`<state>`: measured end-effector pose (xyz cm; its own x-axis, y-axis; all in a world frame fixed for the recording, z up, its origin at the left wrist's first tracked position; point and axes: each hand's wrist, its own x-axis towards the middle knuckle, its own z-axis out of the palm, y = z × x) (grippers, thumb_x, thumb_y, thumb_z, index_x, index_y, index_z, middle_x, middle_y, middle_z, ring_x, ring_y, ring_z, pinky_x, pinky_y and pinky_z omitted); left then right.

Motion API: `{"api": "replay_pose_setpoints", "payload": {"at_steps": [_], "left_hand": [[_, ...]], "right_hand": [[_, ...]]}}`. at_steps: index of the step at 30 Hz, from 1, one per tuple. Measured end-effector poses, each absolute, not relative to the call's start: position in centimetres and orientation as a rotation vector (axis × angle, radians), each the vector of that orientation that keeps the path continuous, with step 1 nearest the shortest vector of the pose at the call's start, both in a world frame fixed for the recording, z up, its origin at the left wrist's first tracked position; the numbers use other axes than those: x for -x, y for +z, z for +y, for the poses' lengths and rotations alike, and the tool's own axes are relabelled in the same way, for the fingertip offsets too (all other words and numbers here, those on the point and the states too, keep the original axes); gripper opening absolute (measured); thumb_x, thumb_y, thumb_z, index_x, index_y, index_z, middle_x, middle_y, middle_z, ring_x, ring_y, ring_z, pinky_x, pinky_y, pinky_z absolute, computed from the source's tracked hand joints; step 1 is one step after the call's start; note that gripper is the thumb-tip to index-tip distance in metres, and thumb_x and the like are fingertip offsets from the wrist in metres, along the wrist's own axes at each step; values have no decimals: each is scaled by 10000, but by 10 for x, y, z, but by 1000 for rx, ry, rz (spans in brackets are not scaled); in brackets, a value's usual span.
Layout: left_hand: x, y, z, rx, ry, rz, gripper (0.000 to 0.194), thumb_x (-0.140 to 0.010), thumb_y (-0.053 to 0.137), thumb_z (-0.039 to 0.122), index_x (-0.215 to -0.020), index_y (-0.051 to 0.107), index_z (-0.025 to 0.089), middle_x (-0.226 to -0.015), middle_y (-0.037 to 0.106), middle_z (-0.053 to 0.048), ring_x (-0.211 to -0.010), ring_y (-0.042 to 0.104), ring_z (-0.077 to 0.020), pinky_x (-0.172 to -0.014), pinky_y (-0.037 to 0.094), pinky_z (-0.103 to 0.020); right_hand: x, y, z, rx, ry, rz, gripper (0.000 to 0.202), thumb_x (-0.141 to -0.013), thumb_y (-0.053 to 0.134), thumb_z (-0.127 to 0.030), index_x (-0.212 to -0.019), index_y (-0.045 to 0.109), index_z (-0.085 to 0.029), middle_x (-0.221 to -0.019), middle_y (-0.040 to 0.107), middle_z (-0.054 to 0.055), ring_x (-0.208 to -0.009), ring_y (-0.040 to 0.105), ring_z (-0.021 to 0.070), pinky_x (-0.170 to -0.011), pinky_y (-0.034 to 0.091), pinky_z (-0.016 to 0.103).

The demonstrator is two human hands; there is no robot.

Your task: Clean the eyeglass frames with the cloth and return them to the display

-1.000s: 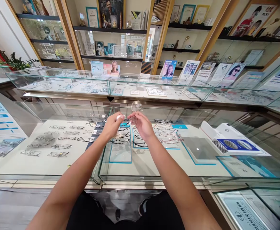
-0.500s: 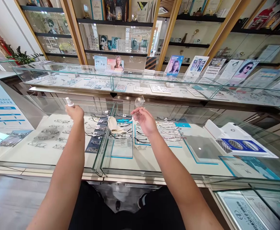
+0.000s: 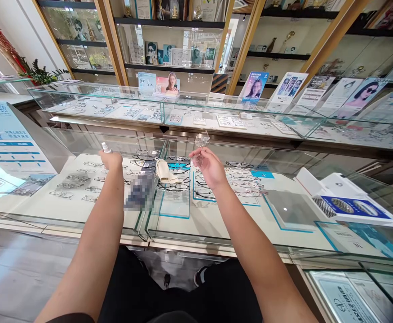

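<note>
My left hand (image 3: pixel 111 160) is closed around a small white spray bottle (image 3: pixel 106 147), whose nozzle pokes out above the fingers. It is held over the left part of the glass display case. In my right hand (image 3: pixel 210 167) is a pair of thin-rimmed eyeglasses (image 3: pixel 202 139), pinched between the fingers and turned so that one round lens stands above the other. The fingers partly cover the lower lens. Between the two hands, a beige cleaning cloth (image 3: pixel 164 171) lies crumpled on the glass top near the joint of the cases.
Rows of eyeglass frames (image 3: pixel 231 183) lie inside the case below. An opened white box (image 3: pixel 339 190) with a blue panel rests at the right. Behind runs a second glass showcase (image 3: pixel 122 110) with upright advertising cards (image 3: pixel 254 86). A leaning sign (image 3: pixel 9 134) stands at the left.
The view has shifted slightly, so most things sit a little further right. My left hand has turned somewhat with the spray bottle. Both hands keep their holds.
</note>
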<state>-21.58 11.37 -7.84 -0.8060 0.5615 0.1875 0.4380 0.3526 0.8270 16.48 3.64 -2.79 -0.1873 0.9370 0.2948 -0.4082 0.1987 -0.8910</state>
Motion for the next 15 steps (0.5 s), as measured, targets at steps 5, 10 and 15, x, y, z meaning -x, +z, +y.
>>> {"api": "replay_pose_setpoints", "payload": {"at_steps": [5, 10, 15], "left_hand": [[196, -55, 101, -468, 1725, 2626, 595, -958, 588, 138, -1500, 344, 152, -1604, 381, -286, -1556, 392, -461, -1218, 343, -670], [168, -24, 83, -910, 1846, 2643, 408, -948, 555, 181, -1354, 508, 186, -1494, 544, -158, -1445, 495, -320, -1223, 371, -516], [130, -16, 80, -1698, 1128, 2351, 149, -918, 654, 346, -872, 693, 210, -873, 730, -87, -930, 690, -295, -925, 528, -411]], "right_hand": [[-166, -29, 37, 611, 1341, -1198, 170, -885, 683, -425, -859, 708, -258, -949, 756, 52, -792, 563, 183, -707, 426, 339], [-166, -27, 36, 619, 1333, -1189, 165, -885, 680, -419, -854, 711, -259, -939, 756, 48, -744, 520, 175, -707, 423, 344], [-166, -28, 36, 596, 1340, -1182, 161, -890, 672, -396, -850, 730, -251, -933, 756, 45, -728, 509, 165, -707, 406, 340]]}}
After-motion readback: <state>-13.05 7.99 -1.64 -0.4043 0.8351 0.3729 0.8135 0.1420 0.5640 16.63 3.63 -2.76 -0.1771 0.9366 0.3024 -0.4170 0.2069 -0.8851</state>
